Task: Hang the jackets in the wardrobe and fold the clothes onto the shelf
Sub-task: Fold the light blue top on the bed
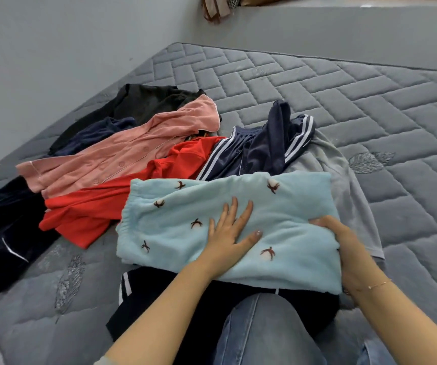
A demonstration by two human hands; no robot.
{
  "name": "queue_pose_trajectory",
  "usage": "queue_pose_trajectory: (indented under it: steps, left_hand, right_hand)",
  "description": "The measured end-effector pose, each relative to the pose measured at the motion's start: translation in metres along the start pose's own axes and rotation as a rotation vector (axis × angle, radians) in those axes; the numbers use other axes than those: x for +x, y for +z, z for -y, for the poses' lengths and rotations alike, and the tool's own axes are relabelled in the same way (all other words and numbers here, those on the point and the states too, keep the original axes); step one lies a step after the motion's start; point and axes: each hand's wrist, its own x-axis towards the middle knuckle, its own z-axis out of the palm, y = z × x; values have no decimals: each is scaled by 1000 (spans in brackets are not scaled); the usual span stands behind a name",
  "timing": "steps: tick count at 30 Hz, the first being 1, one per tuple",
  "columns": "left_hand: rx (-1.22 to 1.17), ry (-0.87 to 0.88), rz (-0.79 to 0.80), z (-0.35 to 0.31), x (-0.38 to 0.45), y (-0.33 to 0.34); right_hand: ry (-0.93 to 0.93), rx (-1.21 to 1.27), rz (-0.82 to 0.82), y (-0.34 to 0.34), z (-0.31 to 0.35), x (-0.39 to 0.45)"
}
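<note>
A folded light-blue fleece garment (180, 222) with small brown-and-white motifs lies on the grey quilted mattress (343, 106) in front of me. My left hand (231, 229) presses flat on its middle, fingers straight. My right hand (339, 241) grips its right edge, fingers curled under the fabric. A black garment with white stripes (143, 291) lies under it, near my knee. Behind it sit a red garment (101, 204), a pink buttoned top (122, 156), navy striped trousers (262, 148) and a pale grey garment (349, 185).
Dark navy clothing (6, 233) lies at the left, black and navy pieces (133, 106) at the back of the pile. My jeans-clad knee (259, 333) rests on the mattress. Grey walls border the bed at left and behind; some fabric (216, 9) sits on the ledge above.
</note>
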Motion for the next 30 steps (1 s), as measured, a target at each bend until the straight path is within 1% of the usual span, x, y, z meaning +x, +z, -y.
queue_pose_trajectory:
  steps: [2, 4, 6, 7, 8, 9, 11, 12, 13, 14, 16, 18, 19, 20, 22, 24, 25, 27, 28, 29, 30]
  left_hand:
    - [-20, 46, 34, -34, 7, 21]
    - [-63, 74, 93, -66, 10, 46]
    - [-167, 66, 159, -87, 11, 62]
    - [-259, 43, 179, -93, 12, 66]
    - [-400, 0, 180, -96, 13, 65]
    - [-604, -73, 170, -97, 11, 59]
    - [-1088, -247, 144, -89, 2, 35]
    - [-1288, -320, 110, -81, -7, 19]
    - [-1426, -374, 51, -69, -17, 2]
    - [-1513, -405, -29, -57, -29, -15]
    - [-1619, -385, -119, -31, -50, -47]
    - [-1691, -379, -136, -10, -66, -70]
    - [-1699, -389, -128, -3, -72, -80]
    - [-1686, -405, -127, 1, -75, -86]
    - [-1644, -467, -168, 11, -79, -89]
    - [-1560, -542, -296, 22, -79, -86]
    - [-1502, -552, -316, 26, -80, -86]
    - [-1347, -504, -178, 33, -78, -84]
    - [-1252, -495, -138, 36, -76, -82]
    - [-1181, -503, -153, 40, -75, -80]
    - [-1141, -521, -191, 41, -73, -79]
  right_hand:
    - [-4, 71, -24, -27, 20, -17]
    - [-52, 110, -63, -55, 36, -32]
    - [-58, 105, -68, -75, 46, -42]
    - [-63, 105, -39, -80, 50, -46]
    - [-64, 103, 5, -79, 54, -48]
    - [-70, 93, 56, -75, 56, -49]
    - [-102, 23, 158, -50, 62, -49]
    - [-132, -30, 202, -32, 65, -48]
    - [-187, -95, 221, -12, 67, -46]
    - [-244, -170, 228, 11, 67, -44]
    - [-355, -386, 178, 59, 62, -38]
    - [-432, -552, 133, 106, 49, -28]
    - [-429, -573, 160, 126, 39, -20]
    - [-393, -578, 208, 144, 29, -12]
    - [-237, -572, 337, 171, 8, 1]
    - [-138, -534, 412, 176, -5, 12]
    - [-124, -493, 414, 173, -8, 17]
    - [-106, -384, 396, 159, -7, 25]
    - [-125, -355, 391, 150, -6, 28]
    - [-186, -371, 377, 141, -5, 30]
    - [-310, -454, 346, 130, -3, 31]
